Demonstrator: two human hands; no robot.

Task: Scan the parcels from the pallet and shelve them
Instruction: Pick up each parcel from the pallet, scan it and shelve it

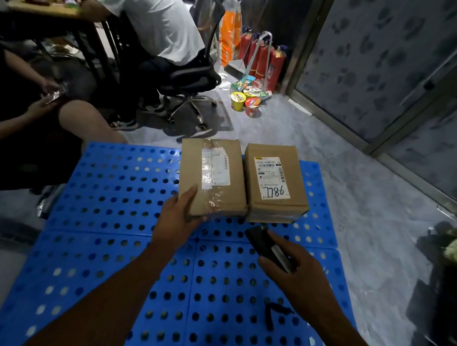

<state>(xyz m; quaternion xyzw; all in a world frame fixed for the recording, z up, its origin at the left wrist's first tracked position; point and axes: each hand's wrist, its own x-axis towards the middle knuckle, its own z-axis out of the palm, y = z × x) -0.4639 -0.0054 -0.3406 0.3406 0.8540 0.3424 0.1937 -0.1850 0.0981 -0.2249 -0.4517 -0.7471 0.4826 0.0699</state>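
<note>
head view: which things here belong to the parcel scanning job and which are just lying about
Job: left parcel, gripped by left hand; right parcel; black scanner in right hand; blue pallet.
Lying about: noodle cups, fire extinguishers, office chair.

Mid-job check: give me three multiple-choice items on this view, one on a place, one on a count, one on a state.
1. The hand-numbered box lies: A) right of the taped box; B) on top of it; C) underneath it.
2. Boxes on the blue pallet: A) one; B) two; C) four.
3. The left hand: A) hangs idle; B) holds a pen; C) grips the taped box.
Key: 1A, they sit side by side; 2B, only two show; 3C, its fingers curl round the near corner.
</note>
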